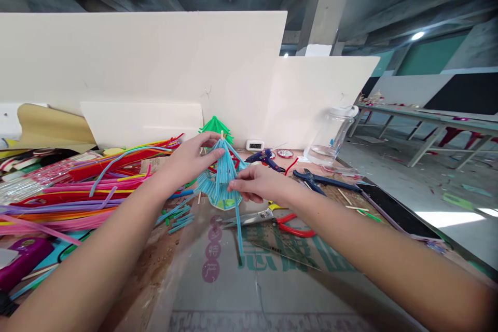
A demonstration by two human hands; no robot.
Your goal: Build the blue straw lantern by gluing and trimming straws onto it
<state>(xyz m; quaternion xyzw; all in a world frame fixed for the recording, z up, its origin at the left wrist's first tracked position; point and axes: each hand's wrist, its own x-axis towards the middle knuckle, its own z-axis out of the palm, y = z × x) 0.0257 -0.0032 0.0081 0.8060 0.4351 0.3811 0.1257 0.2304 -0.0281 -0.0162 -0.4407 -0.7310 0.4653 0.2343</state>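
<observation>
- The near tabletop (249,290), between the forearms, lies bare and open.
- Mid-tabletop, the blue straw fan (218,181), pinched by the left hand (190,158) and right hand (257,184), fills the gap.
- Left: heaped pipe cleaners (78,192).
- Right: scissors (272,218), pliers (319,180), jar (330,135).
- Behind: white boards (155,62).

My left hand (190,158) covers the top-left side of the blue pipe-cleaner cone (220,184). That cone hides the lower part of the green cone (215,125) behind it. Clock (254,144) digits too small to read. Pipe-cleaner pile (58,192) runs off the left edge. Far-right tables (428,114) blurred.
</observation>
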